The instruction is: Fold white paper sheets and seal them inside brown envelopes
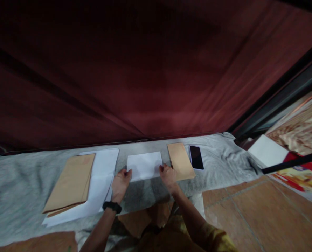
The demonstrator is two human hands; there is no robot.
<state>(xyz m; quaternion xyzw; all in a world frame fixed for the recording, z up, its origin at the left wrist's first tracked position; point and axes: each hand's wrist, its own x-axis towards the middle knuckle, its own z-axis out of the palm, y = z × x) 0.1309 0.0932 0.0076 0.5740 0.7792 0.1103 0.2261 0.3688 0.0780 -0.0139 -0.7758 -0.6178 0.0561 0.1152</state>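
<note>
A white sheet of paper (144,166), possibly folded, lies on the grey cloth in front of me. My left hand (121,182) pinches its lower left edge between thumb and fingers. At the opposite edge, my right hand (168,175) is closed on the paper's right side, its curled fingers partly hidden. Just beyond that hand rests a brown envelope (180,159), close to the knuckles. Left of my left hand, a stack of larger white sheets (103,175) is partly covered by several brown envelopes (71,180).
A phone (196,157) with a dark screen lies right of the single envelope. The grey cloth (219,157) covers a long, narrow surface. Behind it hangs a dark red curtain (150,87). A colourful printed box (303,178) stands at the right above the tiled floor (237,213).
</note>
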